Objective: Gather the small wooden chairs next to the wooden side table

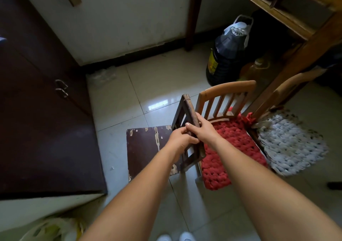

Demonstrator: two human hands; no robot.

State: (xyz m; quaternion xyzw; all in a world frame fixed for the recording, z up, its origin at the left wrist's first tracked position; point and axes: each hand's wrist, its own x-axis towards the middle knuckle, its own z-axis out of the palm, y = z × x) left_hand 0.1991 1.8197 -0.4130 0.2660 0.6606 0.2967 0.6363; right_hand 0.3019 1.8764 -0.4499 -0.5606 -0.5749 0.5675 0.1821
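A small dark wooden chair (146,146) with a worn, chipped seat stands on the tiled floor in the middle of the view. My left hand (180,139) and my right hand (202,129) both grip the top rail of its backrest. Touching its right side is a light wooden chair (226,89) with a slatted back and a red knitted cushion (233,152). Further right, a third chair with a white knitted cushion (290,144) sits partly under the wooden side table (288,15), whose top and legs fill the upper right.
A dark cabinet (42,111) with metal handles fills the left. A large dark oil jug (225,55) and a yellowish bottle (257,68) stand under the table. Open tiled floor (148,85) lies between cabinet and chairs. A plastic bag (53,229) lies at the bottom left.
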